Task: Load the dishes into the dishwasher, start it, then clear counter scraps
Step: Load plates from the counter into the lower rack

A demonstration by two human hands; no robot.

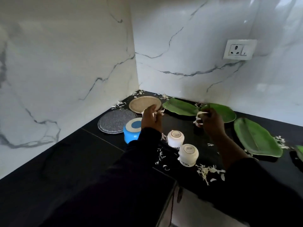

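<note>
On the black counter (82, 153) in the corner lie a beige round plate (142, 103), a grey speckled plate (114, 121), an upturned blue bowl (132, 129), two upturned white cups (175, 138) (188, 154) and green leaf-shaped plates (180, 106) (257, 140) (227, 112). My left hand (151, 119) hovers over the counter near the beige plate and pinches white scraps (158, 113). My right hand (211, 120) grips a bunch of white scraps (200, 115) in front of the middle leaf plate. More white scraps (206, 172) are scattered on the counter.
White marble walls meet in the corner behind the dishes. A wall socket (238, 49) is mounted at the upper right. Another green plate (300, 151) shows at the right edge. A cabinet door (182, 208) is below the counter's front edge.
</note>
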